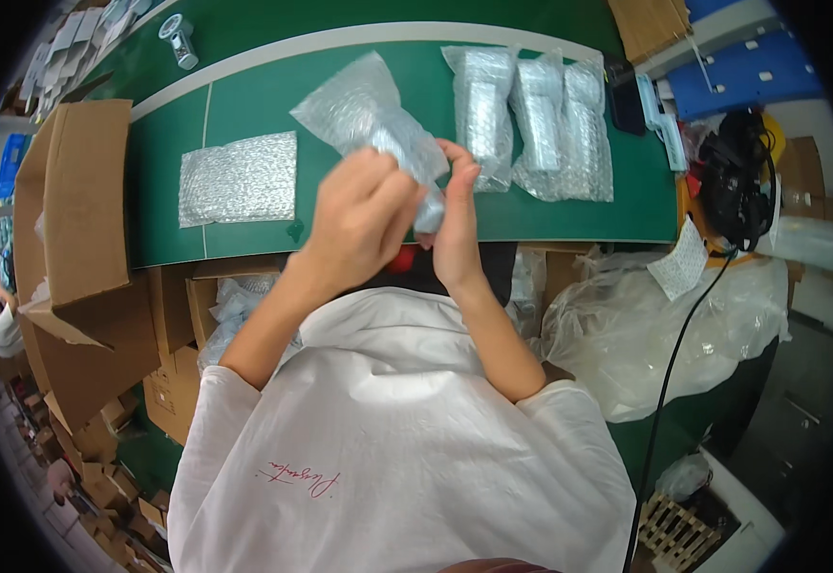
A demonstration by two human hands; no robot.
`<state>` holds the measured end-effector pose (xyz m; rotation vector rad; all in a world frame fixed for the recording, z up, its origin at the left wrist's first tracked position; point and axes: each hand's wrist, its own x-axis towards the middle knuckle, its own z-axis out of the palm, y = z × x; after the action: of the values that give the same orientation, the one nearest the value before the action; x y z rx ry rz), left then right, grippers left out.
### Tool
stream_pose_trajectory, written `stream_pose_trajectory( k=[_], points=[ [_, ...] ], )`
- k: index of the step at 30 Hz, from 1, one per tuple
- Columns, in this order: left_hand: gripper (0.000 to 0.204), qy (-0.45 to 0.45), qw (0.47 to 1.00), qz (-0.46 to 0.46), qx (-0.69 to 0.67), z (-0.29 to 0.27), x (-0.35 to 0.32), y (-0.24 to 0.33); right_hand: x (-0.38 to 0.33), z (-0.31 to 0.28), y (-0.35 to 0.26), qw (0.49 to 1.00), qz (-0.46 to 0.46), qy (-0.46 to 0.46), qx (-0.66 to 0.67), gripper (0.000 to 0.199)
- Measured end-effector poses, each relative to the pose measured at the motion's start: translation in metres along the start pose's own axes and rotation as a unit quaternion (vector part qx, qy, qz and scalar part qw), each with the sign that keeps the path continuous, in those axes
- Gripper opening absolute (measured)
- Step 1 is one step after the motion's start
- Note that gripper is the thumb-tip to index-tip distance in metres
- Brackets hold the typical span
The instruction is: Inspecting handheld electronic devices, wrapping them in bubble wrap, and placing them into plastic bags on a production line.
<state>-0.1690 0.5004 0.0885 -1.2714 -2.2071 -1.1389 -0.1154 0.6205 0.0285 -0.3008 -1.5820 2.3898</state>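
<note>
Both hands are raised above the green table [550,215], close together. Left hand [364,215] is bent at the wrist and its fingers are closed around the lower part of a bubble wrap bag [369,110]. Right hand [457,224] stands more upright, the thumb and fingertips pinching the same bag at its lower end, where something is already inside. The upper part of the bag is empty and sticks up and to the left, over the table. Both forearms come from the white shirt [397,439] at the bottom.

On the table, to the left of the hands, a stack of flat bubble wrap bags [238,179] lies, empty. To the right, three filled bubble wrap pouches [536,119] lie side by side, touching each other, each with a long item inside; what the item is I cannot tell. An open cardboard box [77,205] stands at the left edge of the table. A big clear plastic sack [646,334] is at the right, below the table edge; its content is not clear
</note>
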Motion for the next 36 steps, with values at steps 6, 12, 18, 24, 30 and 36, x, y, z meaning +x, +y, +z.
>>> stream_pose_trajectory(
  k=[6,12,18,24,30,36],
  points=[
    [0.011,-0.043,0.996,0.002,-0.081,-0.006,0.036,0.013,0.009,-0.005,-0.051,0.953,-0.165,0.013,-0.254,0.056],
    [0.011,0.023,0.998,-0.021,-0.052,-0.04,0.096,-0.02,-0.021,-0.041,-0.073,0.987,-0.161,0.025,0.009,0.053],
    [0.025,0.021,0.973,-0.058,-0.223,-0.03,0.118,-0.03,-0.016,-0.113,-0.048,0.854,-0.209,0.228,-0.419,0.062],
    [0.029,0.062,0.911,-0.125,-0.389,-0.012,0.132,-0.074,-0.003,-0.143,-0.045,0.827,-0.191,0.236,-0.473,0.05],
    [0.018,-0.063,0.995,-0.029,-0.078,0.018,0.123,-0.045,0.019,-0.179,-0.035,0.83,-0.165,0.225,-0.484,0.033],
    [0.024,-0.183,0.974,-0.061,-0.118,0.059,0.091,-0.024,0.016,-0.144,-0.036,0.877,-0.207,0.257,-0.35,0.02]
  ],
)
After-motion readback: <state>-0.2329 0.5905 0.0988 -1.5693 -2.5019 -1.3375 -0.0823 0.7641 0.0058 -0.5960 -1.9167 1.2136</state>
